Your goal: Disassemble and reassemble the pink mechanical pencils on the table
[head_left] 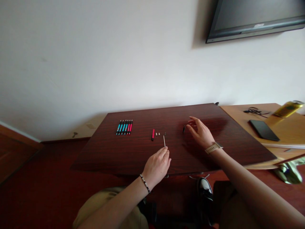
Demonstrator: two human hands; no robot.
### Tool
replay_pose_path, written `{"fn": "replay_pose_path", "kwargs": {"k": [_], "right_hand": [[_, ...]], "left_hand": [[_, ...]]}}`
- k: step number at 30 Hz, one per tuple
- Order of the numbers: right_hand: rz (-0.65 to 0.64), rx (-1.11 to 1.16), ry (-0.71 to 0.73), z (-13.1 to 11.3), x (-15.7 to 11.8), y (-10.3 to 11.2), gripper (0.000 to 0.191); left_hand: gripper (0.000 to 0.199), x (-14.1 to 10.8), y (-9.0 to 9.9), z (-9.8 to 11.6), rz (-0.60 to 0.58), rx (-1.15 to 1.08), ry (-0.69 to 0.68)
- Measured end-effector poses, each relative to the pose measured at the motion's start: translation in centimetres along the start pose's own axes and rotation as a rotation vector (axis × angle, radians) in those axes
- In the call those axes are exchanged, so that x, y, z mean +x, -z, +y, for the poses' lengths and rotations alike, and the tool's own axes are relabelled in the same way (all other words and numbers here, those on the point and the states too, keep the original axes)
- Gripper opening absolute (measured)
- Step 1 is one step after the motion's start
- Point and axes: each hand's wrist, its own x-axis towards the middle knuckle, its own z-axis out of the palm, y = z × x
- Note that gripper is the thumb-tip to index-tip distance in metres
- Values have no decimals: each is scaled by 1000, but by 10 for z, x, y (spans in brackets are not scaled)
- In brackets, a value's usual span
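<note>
several pens (pixel 124 127) lie seemingly whole at centre left of the frame; one more looks not yet whole, its pink barrel (pixel 152 135), white bits (pixel 159 134) and refill (pixel 164 141) apart mid-frame. your left hand (pixel 157 163), lower centre, meets the refill's near end, pinched or not you cannot tell; your right hand (pixel 200 133), right of centre, is spread and unclenched beside a black piece (pixel 184 128).

Table top (pixel 166 118), beneath all fingers: wood-grain, smooth, sheen | White refill (pixel 164 141), at left fingertips (pixel 164 150): smooth, plastic-looking | Pink barrel (pixel 153 133), beyond left fingertips: smooth plastic | Pen row (pixel 123 128), leftward of left fingertips: plastic | Black part (pixel 184 128), beside right fingertips (pixel 190 128): plastic-looking | Can (pixel 288 109), well rightward of right fingertips: glossy, metal-looking
</note>
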Motion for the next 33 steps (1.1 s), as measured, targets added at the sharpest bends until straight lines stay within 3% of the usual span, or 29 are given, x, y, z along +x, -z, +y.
{"fn": "replay_pose_path", "kwargs": {"k": [15,33], "right_hand": [[-4,-11,4,0,0,0,49],[-2,-18,4,2,1,-1,48]], "left_hand": [[29,4,2,-20,-40,-10,-138],[27,14,-6,-34,6,-139,-63]]}}
